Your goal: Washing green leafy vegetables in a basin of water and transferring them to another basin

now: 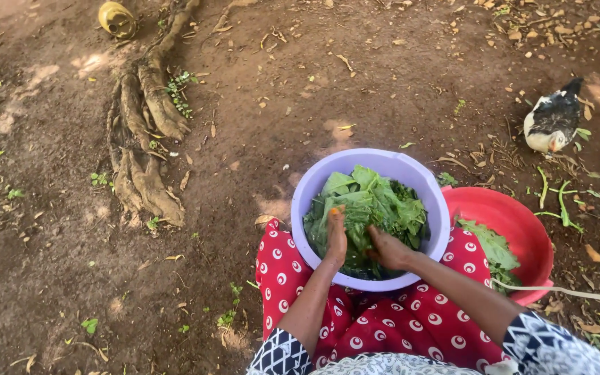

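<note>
A lilac plastic bowl (307, 191) rests on my lap, over a red cloth with white round marks (390, 326). It is filled with green leaves (376, 201). Both hands are inside the bowl. My left hand (335, 236) lies flat on the leaves at the near left, fingers pointing away. My right hand (388, 248) is curled on a bunch of leaves at the near middle, fingertips buried in the greens.
A red plastic basin (522, 226) with a few green leaves (491, 246) sits on the ground at my right. A black and white hen (555, 119) pecks at the far right. Thick tree roots (140, 132) cross the bare earth at left, a yellow container (116, 19) beyond them.
</note>
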